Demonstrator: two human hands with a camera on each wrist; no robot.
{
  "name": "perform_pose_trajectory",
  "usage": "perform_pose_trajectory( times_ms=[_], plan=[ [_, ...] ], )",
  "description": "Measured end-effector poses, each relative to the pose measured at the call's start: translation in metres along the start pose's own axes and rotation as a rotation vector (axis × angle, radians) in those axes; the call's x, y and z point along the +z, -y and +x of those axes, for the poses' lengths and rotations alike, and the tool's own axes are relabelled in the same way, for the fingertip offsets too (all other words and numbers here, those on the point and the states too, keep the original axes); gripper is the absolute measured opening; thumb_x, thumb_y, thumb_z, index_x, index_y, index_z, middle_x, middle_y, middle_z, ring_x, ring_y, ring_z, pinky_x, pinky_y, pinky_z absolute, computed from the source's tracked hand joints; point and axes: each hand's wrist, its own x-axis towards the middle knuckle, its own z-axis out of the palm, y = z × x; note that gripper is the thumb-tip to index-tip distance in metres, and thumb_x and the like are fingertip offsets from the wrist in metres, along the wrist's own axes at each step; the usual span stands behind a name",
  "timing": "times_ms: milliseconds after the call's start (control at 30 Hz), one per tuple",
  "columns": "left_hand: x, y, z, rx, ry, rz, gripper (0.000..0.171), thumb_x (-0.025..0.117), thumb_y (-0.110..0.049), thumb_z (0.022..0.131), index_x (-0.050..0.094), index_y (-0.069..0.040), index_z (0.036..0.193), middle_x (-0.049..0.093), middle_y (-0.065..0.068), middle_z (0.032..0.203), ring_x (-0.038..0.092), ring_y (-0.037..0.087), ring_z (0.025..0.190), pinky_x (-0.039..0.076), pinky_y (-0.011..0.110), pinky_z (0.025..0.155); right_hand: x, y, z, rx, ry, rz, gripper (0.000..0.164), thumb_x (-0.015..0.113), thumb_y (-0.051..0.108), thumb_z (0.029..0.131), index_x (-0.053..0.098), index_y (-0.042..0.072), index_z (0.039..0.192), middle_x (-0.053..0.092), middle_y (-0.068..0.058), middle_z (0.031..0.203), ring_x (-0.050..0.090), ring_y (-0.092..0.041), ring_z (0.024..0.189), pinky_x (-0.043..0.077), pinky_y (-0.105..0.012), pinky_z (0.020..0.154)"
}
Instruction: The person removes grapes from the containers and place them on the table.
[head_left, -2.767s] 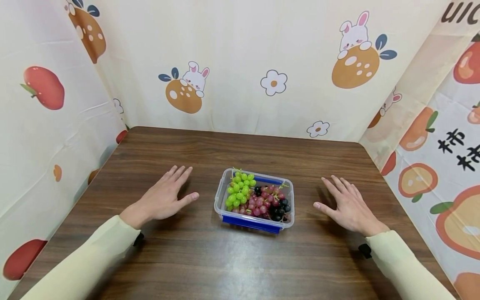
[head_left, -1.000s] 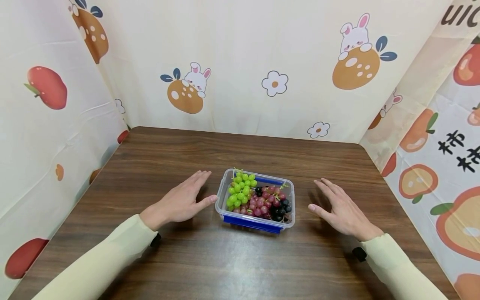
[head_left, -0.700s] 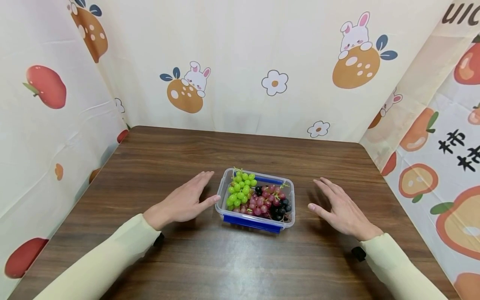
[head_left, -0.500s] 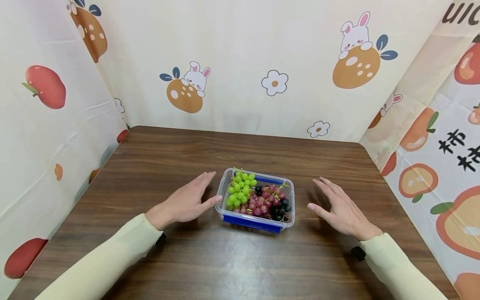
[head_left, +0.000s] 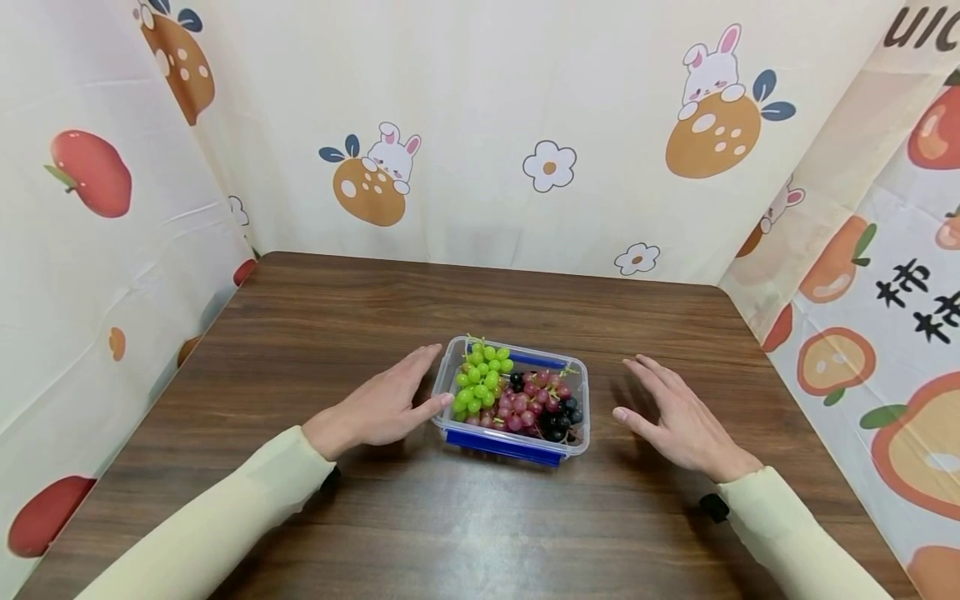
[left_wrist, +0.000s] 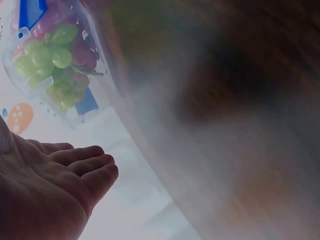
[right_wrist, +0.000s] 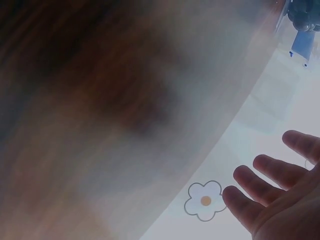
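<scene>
A clear plastic food container (head_left: 510, 455) with blue side clips stands lidless on the table. Inside it lie green grapes (head_left: 480, 379) at the left, red grapes (head_left: 521, 404) in the middle and black grapes (head_left: 558, 421) at the right. My left hand (head_left: 386, 402) is beside the container's left side, fingers straight, its thumb tip overlapping the near left rim in the head view. To the right of the container, a short gap away, my right hand (head_left: 682, 421) is held with fingers extended and holds nothing. Both palms face inward toward the container.
The brown wood-grain table (head_left: 480, 533) bears the container near its middle. A cream curtain (head_left: 480, 75) printed with rabbits and flowers hangs behind the table's far edge. Fruit-printed curtains (head_left: 900, 350) close in both sides.
My left hand has moved right, from well apart to right at the container's left side. My right hand has shifted slightly left, closer to it. The container has stayed in place.
</scene>
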Motion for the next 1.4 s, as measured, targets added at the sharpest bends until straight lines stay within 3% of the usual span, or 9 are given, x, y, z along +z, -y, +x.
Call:
perform_pose_trajectory(
  times_ms=[267, 633, 800, 1400],
  plan=[
    [0.004, -0.002, 0.004, 0.041, -0.006, -0.007, 0.089, 0.043, -0.062, 0.104, 0.01, -0.007, 0.165, 0.018, 0.015, 0.169, 0.019, 0.026, 0.155, 0.024, 0.048, 0.123, 0.0, 0.002, 0.0, -0.011, -0.002, 0.005, 0.076, 0.07, 0.048, 0.096, 0.041, 0.016, 0.158, 0.035, -0.017, 0.162, 0.034, -0.04, 0.146, 0.033, -0.066, 0.109],
    [0.009, -0.002, 0.007, 0.075, -0.01, -0.01, 0.091, 0.042, -0.065, 0.103, 0.009, -0.008, 0.166, 0.019, 0.015, 0.169, 0.025, 0.027, 0.153, 0.03, 0.048, 0.12, -0.001, 0.006, 0.001, -0.025, -0.011, 0.011, 0.076, 0.071, 0.047, 0.095, 0.041, 0.016, 0.158, 0.035, -0.013, 0.163, 0.034, -0.039, 0.146, 0.034, -0.065, 0.109],
    [0.01, -0.002, 0.006, 0.071, -0.001, 0.002, 0.091, 0.044, -0.064, 0.103, 0.008, -0.009, 0.166, 0.018, 0.014, 0.169, 0.024, 0.027, 0.153, 0.03, 0.048, 0.12, -0.002, 0.009, 0.002, -0.029, -0.01, 0.012, 0.077, 0.071, 0.047, 0.095, 0.039, 0.021, 0.159, 0.034, -0.012, 0.163, 0.034, -0.038, 0.146, 0.034, -0.065, 0.109],
    [0.012, -0.002, 0.006, 0.061, 0.015, 0.047, 0.092, 0.043, -0.065, 0.102, 0.006, -0.009, 0.166, 0.016, 0.013, 0.17, 0.022, 0.027, 0.154, 0.03, 0.047, 0.12, -0.005, 0.024, 0.009, -0.066, -0.013, 0.027, 0.079, 0.073, 0.048, 0.093, 0.04, 0.019, 0.159, 0.036, -0.009, 0.163, 0.034, -0.034, 0.147, 0.035, -0.065, 0.109]
  ],
)
